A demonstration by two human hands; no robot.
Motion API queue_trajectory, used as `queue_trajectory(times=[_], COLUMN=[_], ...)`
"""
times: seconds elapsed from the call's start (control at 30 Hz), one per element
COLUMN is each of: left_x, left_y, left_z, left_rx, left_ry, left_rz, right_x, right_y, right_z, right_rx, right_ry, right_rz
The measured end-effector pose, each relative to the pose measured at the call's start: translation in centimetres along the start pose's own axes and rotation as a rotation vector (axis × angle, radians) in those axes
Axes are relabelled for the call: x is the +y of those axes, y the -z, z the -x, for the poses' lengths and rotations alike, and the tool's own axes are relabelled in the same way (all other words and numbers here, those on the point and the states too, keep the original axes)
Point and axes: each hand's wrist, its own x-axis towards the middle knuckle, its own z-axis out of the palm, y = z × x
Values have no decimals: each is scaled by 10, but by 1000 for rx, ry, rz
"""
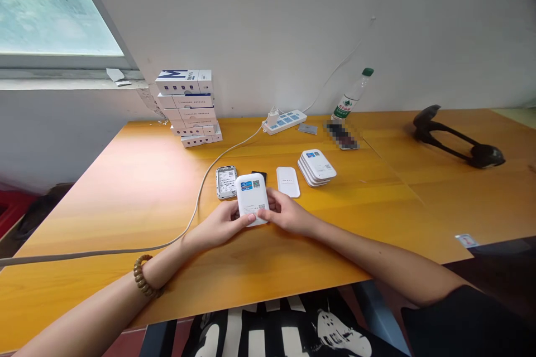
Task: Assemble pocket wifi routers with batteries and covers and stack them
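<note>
Both hands hold a white plastic device cover point(252, 201) with rounded corners, a blue sticker and small printed codes, tilted up toward me. My left hand point(226, 224) grips its lower left edge, thumb on the face. On the lower right side my right hand point(287, 212) has its thumb pressed to the face and fingers curled behind. Just left of it lies an opened device body point(226, 182) with a printed label inside. A black flat piece point(262, 175) is partly hidden behind the cover. To the right are a white card-like piece point(288, 182) and a stack of similar white devices point(317, 167).
Several white boxes point(190, 106) are stacked at the back left. A power strip point(285, 121) sits by the wall; its cable point(200, 195) crosses the table's left side. Behind are a bottle point(349, 97), a phone point(342, 135) and a grey packet point(307, 129). A black stand point(456, 139) lies right.
</note>
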Motion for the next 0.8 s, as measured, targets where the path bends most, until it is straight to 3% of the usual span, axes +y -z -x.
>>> queue_trajectory(times=[0.07,0.13,0.3,0.4,0.57,0.8], left_x=[1,3,7,8,6,2], left_y=[0,-1,-5,-7,-6,-4], left_z=[0,1,4,4,3,4], left_rx=[8,-1,-55,-59,-74,-215], left_ry=[35,100,177,178,180,112], left_rz=[18,15,-50,-68,-92,-77], right_x=[1,-2,-14,-16,-14,-23], right_y=[6,11,15,11,7,14], right_z=[0,2,10,12,13,16], right_rx=[114,134,-69,-81,-75,-233], right_ry=[133,244,388,425,457,276], right_rz=[144,380,779,891,914,772])
